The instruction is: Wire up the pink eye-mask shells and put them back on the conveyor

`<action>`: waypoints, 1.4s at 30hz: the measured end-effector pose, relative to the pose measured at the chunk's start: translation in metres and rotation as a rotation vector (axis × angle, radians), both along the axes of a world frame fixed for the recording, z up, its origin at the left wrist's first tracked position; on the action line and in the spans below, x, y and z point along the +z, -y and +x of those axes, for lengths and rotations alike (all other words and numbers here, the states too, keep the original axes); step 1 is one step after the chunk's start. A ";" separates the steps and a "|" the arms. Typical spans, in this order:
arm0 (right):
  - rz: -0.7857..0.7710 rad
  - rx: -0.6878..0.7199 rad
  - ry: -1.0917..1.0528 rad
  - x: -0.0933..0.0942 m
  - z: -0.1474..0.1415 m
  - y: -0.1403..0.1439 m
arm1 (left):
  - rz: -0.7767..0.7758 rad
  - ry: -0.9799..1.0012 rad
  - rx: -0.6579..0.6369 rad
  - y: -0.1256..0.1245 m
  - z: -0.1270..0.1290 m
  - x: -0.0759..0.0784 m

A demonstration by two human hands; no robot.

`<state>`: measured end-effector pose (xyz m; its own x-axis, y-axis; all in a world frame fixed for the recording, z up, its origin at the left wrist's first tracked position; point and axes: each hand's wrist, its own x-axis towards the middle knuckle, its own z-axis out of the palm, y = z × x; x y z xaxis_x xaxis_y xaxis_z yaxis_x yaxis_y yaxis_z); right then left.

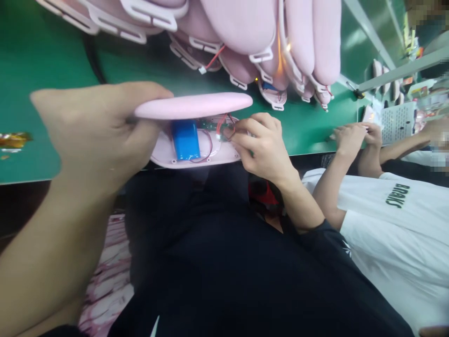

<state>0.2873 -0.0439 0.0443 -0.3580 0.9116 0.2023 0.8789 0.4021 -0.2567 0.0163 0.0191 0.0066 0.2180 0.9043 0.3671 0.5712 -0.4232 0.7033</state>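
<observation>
My left hand (105,126) is closed on the end of a smooth pink shell (196,105), holding it tilted on edge above an open pink housing (164,152). Inside the housing lie a blue battery pack (186,140) and part of a green circuit board (207,124). Thin red wires (220,125) loop up at its right side, beside a small white connector (218,136). My right hand (261,145) has its fingers curled at the housing's right end, pinching at these wires. Its fingertips are partly hidden.
Pink shells (242,23) stand bunched along the back of the green table (42,61), some with loose wires. Gold foil scraps (14,140) lie at left. A co-worker's hands (354,138) work at right, near a printed sheet (398,122). More pink parts (112,276) sit below the table.
</observation>
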 end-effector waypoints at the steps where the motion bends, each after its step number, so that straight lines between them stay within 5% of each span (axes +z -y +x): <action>1: 0.026 -0.028 -0.062 0.004 -0.001 0.002 | 0.080 -0.001 -0.017 0.000 0.001 0.001; 4: 0.042 -0.133 -0.399 0.013 -0.010 0.010 | 0.246 -0.022 -0.035 0.001 0.002 0.003; 10: -0.350 -0.236 -0.744 0.014 -0.044 0.008 | 0.231 -0.072 -0.046 0.002 0.001 0.000; 22: -0.265 -0.126 -0.283 0.026 -0.028 -0.010 | 0.306 -0.050 -0.083 0.003 -0.006 -0.013; 31: -0.110 -0.114 -0.195 0.004 -0.018 -0.014 | 0.165 -0.091 -0.109 0.003 -0.004 0.002; 42: -0.036 -0.075 -0.133 -0.011 -0.010 -0.012 | 0.268 -0.043 -0.110 0.005 -0.007 -0.002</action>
<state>0.2776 -0.0317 0.0328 -0.2607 0.9422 0.2103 0.8634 0.3250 -0.3859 0.0089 0.0146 0.0042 0.3295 0.7466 0.5780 0.5384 -0.6515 0.5345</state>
